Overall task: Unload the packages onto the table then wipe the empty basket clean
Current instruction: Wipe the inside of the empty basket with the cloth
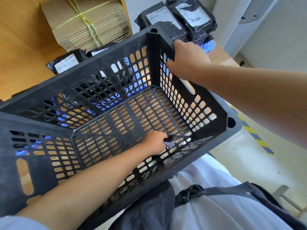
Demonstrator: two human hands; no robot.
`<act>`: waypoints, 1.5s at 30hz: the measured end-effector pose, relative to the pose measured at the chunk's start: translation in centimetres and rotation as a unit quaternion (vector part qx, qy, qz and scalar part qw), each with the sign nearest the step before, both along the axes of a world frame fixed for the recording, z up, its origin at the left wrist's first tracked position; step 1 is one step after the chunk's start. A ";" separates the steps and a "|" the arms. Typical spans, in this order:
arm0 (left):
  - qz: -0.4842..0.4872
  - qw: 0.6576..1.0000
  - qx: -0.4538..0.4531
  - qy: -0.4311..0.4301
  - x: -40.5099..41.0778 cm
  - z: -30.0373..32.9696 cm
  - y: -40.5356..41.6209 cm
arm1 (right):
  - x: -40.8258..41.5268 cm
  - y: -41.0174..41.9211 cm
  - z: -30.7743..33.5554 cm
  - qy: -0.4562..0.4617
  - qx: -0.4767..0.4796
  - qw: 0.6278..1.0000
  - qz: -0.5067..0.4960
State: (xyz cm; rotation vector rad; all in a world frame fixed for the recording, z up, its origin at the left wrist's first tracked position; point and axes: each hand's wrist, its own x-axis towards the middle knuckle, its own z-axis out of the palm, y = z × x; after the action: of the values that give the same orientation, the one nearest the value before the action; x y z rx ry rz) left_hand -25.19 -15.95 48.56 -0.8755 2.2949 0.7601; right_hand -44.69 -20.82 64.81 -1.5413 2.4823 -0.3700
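A large black perforated plastic basket [106, 67] fills the middle of the head view, with nothing in it but my hand and a rag. My left hand [154, 142] reaches down inside and grips a small dark grey cloth [171, 141] against the floor near the near-right corner. My right hand [187, 59] grips the top rim of the right side wall, fingers curled over the edge. Black plastic-wrapped packages with white labels lie on the wooden table [21, 63]: several behind the far right corner [191, 15] and others behind the far wall [66, 63].
A tied bundle of flat cardboard boxes [86, 22] lies on the table at the back. Something blue [207, 46] sits under the packages by the table's right edge. Right of the table is pale floor with yellow-and-grey striped tape [255, 136].
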 end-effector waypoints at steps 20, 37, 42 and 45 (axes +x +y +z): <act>0.029 0.979 -0.200 0.004 -1.5 -0.9 -3.2 | -0.4 0.0 -0.3 -0.042 -0.011 0.999 -0.001; 0.007 0.994 0.105 -0.014 -1.3 -0.6 0.4 | 0.1 -0.1 -0.1 0.108 0.025 0.994 0.022; 0.135 0.955 0.263 -0.008 0.7 -0.3 -2.7 | 2.6 1.5 -0.5 0.276 -0.008 0.925 0.263; 0.136 0.967 0.214 0.008 2.0 1.1 -6.1 | 6.1 2.6 -1.6 0.146 0.092 0.920 0.353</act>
State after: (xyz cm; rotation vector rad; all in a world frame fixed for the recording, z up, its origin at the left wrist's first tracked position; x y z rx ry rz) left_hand -23.23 -22.08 49.63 -0.9844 1.9298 1.3256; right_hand -38.58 -18.24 63.17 -2.3739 1.8555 0.2205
